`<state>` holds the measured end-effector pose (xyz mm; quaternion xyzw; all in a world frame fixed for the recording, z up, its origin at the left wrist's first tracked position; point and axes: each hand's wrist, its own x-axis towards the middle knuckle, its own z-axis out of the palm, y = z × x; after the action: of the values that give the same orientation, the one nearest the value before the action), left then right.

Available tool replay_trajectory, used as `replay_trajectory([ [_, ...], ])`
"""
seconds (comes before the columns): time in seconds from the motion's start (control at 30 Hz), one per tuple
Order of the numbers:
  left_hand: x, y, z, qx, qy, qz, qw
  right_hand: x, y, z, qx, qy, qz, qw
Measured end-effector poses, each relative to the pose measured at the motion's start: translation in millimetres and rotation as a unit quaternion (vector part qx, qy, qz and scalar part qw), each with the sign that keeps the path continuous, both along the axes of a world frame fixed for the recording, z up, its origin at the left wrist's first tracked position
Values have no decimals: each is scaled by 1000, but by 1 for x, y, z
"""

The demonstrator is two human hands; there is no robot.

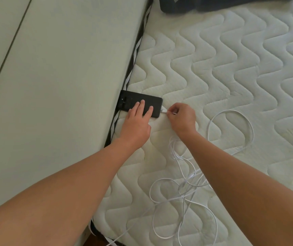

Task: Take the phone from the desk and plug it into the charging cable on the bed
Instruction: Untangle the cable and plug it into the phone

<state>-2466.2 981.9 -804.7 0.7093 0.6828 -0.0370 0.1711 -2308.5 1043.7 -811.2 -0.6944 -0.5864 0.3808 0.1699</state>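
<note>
A black phone (133,99) lies face down on the white quilted mattress (230,68), its camera end against the padded wall at the left. My left hand (137,121) presses flat on the phone's back with straight fingers. My right hand (181,118) pinches the white plug of the charging cable (230,112) at the phone's right end. The plug tip touches the phone's port; how deep it sits is hidden. The rest of the cable lies in loose tangled loops on the mattress below my right forearm.
A pale padded panel (53,86) rises along the left side of the mattress, with a dark gap between them. Dark fabric (213,4) lies at the top edge of the bed.
</note>
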Motion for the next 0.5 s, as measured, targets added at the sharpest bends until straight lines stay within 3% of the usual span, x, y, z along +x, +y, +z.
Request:
replay_trajectory([
  [0.5,5,-7,-4,11,13,18,1000,-2,5,0,-7,38,-35,999],
])
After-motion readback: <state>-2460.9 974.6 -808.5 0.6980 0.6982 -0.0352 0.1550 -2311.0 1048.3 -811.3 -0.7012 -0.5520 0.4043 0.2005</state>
